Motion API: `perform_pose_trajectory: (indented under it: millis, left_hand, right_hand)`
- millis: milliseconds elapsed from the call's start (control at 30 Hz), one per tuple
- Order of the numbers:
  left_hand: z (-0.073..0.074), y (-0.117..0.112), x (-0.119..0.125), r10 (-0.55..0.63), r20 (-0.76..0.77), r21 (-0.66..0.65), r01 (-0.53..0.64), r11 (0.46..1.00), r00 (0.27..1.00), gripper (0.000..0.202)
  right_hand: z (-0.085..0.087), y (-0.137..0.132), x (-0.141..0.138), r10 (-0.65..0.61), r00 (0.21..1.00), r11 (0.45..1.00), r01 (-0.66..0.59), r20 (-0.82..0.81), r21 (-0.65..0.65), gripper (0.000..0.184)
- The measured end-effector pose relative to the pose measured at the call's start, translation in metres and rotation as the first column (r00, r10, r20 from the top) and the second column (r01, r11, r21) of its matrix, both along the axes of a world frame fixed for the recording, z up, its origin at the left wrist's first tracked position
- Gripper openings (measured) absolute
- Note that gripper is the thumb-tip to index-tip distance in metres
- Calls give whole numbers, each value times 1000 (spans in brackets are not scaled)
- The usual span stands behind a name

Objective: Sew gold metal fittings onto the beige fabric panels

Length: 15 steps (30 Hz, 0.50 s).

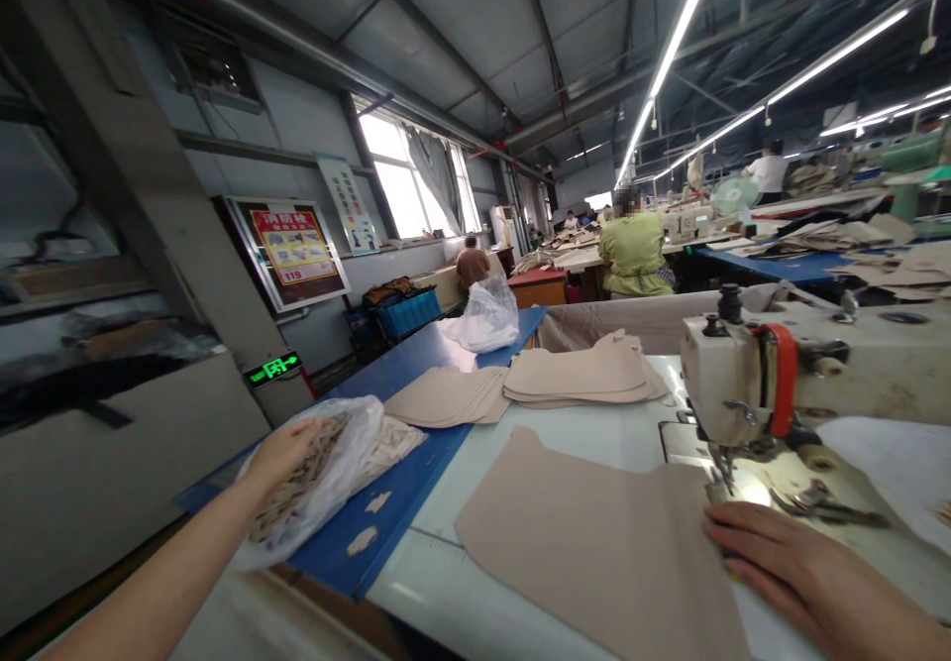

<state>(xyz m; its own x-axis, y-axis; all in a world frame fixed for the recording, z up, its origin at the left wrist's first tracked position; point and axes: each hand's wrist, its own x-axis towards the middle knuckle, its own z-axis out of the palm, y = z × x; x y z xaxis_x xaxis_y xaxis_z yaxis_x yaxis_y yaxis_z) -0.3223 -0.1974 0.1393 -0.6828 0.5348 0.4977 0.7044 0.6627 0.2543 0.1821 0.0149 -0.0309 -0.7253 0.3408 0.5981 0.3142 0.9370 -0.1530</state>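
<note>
My left hand [286, 451] reaches into a clear plastic bag [364, 433] full of small beige fabric pieces [316, 483]. Its fingertips are down among the pieces, so whether they grip one is hidden. My right hand [773, 557] lies with fingers stretched out at the right edge of a large beige fabric panel [586, 532], just in front of the needle area of a white sewing machine [720, 384]. The panel rests flat on the pale machine table [416, 582]. Two loose scraps [363, 541] lie on the blue tabletop [338, 567] beside the bag.
Behind the panel are two stacks of cut beige pieces, a left stack [446, 395] and a right stack [576, 372]. Another plastic bag [486, 316] stands farther back on the blue surface. A person in a yellow-green top [631, 250] sits beyond a cloth-draped edge [609, 319].
</note>
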Motion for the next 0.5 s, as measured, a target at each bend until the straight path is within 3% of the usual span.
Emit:
perform_pose_trajectory:
  millis: [133, 200, 267, 333, 400, 433, 500]
  left_hand:
    - [11, 30, 31, -56, 128, 4, 56, 998, 990, 37]
    - [0, 56, 56, -162, 121, -33, 167, 985, 979, 41]
    - [-25, 86, 88, -358, -2, -96, 356, 929, 934, 41]
    - [-61, 115, 130, -645, -155, -163, 625, 764, 748, 38]
    - [-98, 140, 178, -854, -251, -231, 828, 510, 456, 34]
    - [-114, 150, 203, -903, -279, -271, 875, 402, 328, 32]
    - [-135, 166, 250, -924, -361, -321, 912, 254, 130, 32]
  right_hand:
    - [10, -7, -1, -5, 997, 990, 15, 73, -140, 27]
    - [19, -11, -2, 33, 993, 986, -14, 110, -167, 27]
    - [26, -11, -3, 38, 990, 981, -11, 135, -195, 25]
    - [29, -8, -3, 43, 991, 976, -16, 125, -216, 26]
    - [30, -6, -1, 42, 994, 967, -15, 100, -253, 29]
    - [30, -5, 0, 24, 998, 956, -5, 60, -293, 30]
    - [29, -4, 2, -61, 995, 900, 22, -77, -435, 31]
